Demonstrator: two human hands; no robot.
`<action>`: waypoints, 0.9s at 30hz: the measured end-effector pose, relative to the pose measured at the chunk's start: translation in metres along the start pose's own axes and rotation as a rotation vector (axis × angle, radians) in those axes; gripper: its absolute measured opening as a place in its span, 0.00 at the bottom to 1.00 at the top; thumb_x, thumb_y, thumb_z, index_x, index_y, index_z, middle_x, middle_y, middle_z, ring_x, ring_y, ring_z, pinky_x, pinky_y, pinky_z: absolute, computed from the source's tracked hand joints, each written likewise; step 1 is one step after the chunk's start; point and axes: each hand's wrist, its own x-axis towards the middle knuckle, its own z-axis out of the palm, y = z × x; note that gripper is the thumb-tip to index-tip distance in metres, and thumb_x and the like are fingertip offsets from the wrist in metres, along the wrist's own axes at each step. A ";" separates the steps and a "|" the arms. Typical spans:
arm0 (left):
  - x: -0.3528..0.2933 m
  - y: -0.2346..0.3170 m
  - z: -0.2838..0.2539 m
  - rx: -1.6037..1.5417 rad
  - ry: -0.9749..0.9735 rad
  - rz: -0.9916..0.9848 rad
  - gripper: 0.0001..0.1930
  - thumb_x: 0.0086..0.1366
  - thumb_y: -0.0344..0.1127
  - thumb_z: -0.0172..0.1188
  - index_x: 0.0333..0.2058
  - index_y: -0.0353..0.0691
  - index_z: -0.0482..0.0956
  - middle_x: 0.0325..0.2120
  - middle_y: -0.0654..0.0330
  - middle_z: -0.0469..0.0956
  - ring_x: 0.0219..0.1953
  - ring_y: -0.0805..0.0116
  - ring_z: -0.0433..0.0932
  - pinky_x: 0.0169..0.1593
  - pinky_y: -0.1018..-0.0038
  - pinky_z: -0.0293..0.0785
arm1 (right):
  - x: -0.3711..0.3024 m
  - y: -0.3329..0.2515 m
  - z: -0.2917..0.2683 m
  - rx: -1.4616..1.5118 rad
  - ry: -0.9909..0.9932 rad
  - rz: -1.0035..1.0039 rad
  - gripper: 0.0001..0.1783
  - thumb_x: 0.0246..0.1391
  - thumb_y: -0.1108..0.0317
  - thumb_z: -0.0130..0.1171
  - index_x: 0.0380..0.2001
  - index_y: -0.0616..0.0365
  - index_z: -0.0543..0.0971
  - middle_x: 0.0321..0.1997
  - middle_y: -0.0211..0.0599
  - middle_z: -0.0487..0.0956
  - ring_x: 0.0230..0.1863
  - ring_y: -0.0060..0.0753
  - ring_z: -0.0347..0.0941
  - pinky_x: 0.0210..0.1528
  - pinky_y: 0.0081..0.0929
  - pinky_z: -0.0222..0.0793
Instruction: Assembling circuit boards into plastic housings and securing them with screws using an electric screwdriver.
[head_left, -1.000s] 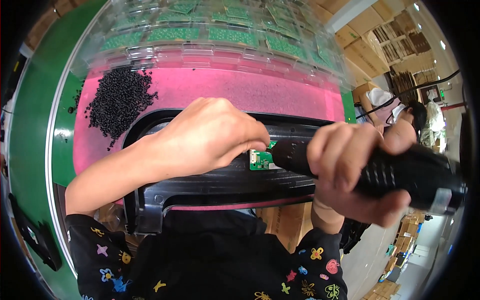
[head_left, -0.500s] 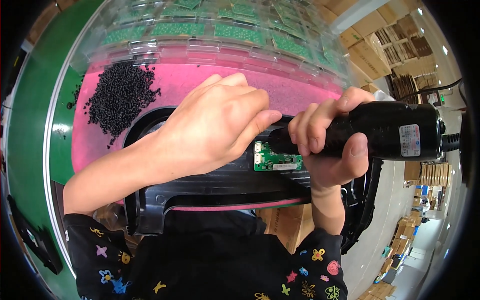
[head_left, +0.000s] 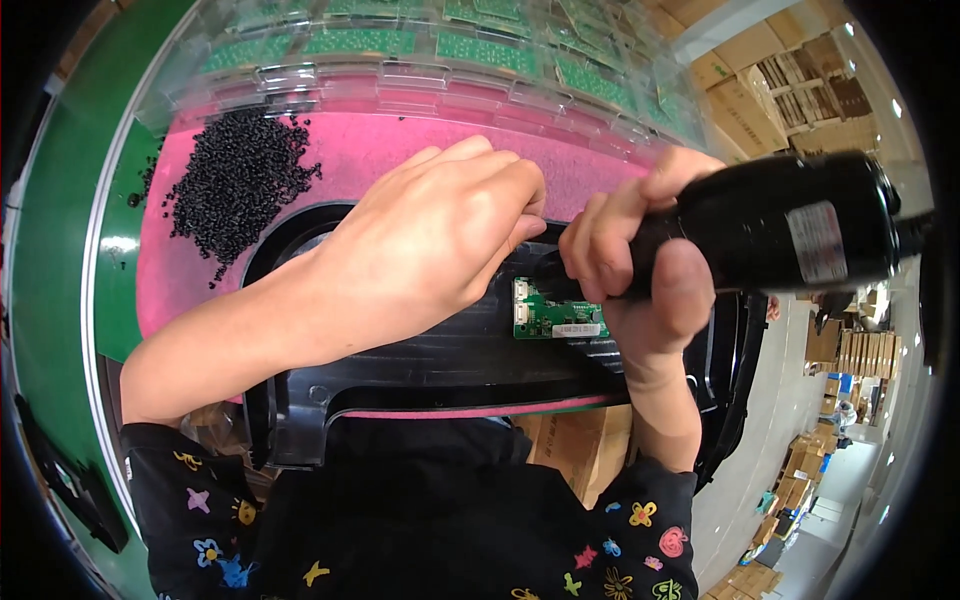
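Observation:
My right hand [head_left: 650, 270] is wrapped round a black electric screwdriver [head_left: 760, 222], its cord end up at the right and its nose angled down to the left. Beneath the nose, a small green circuit board [head_left: 540, 318] with white connectors lies in a black plastic housing [head_left: 440, 375]; my hand covers part of the board. Just left of the screwdriver's nose is my left hand [head_left: 430, 240], closed, with thumb and forefinger pressed together over the housing. Whatever they pinch is hidden. The tool's tip cannot be made out.
A heap of small black screws [head_left: 235, 180] lies on the pink mat [head_left: 370, 150] at the left. Clear plastic trays [head_left: 420, 85] holding green circuit boards line the back. Cardboard boxes [head_left: 740, 110] are stacked off to the right. A green surface [head_left: 65, 230] borders the left.
The screwdriver has tilted, its cord end rising, and my right hand has shifted slightly left and up. My left hand stays closed in nearly the same place.

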 end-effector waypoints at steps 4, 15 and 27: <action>0.000 0.000 0.001 -0.049 -0.010 0.003 0.10 0.57 0.26 0.63 0.34 0.33 0.72 0.31 0.53 0.74 0.35 0.51 0.72 0.40 0.61 0.69 | -0.001 0.004 0.001 0.002 0.033 -0.019 0.27 0.57 0.48 0.56 0.48 0.55 0.63 0.15 0.25 0.62 0.13 0.22 0.58 0.21 0.24 0.60; 0.003 -0.004 0.002 -0.067 -0.189 0.301 0.08 0.55 0.31 0.66 0.32 0.37 0.77 0.31 0.60 0.76 0.39 0.58 0.74 0.42 0.65 0.70 | -0.011 -0.041 -0.009 0.414 0.112 -0.302 0.30 0.60 0.39 0.52 0.51 0.53 0.69 0.19 0.22 0.65 0.16 0.17 0.59 0.25 0.21 0.58; -0.001 0.007 0.000 -0.130 -0.116 0.264 0.08 0.56 0.29 0.66 0.33 0.37 0.77 0.30 0.61 0.77 0.35 0.59 0.75 0.38 0.67 0.68 | -0.015 -0.053 -0.010 0.376 0.040 -0.322 0.31 0.59 0.40 0.53 0.54 0.52 0.68 0.20 0.21 0.66 0.18 0.17 0.61 0.28 0.23 0.62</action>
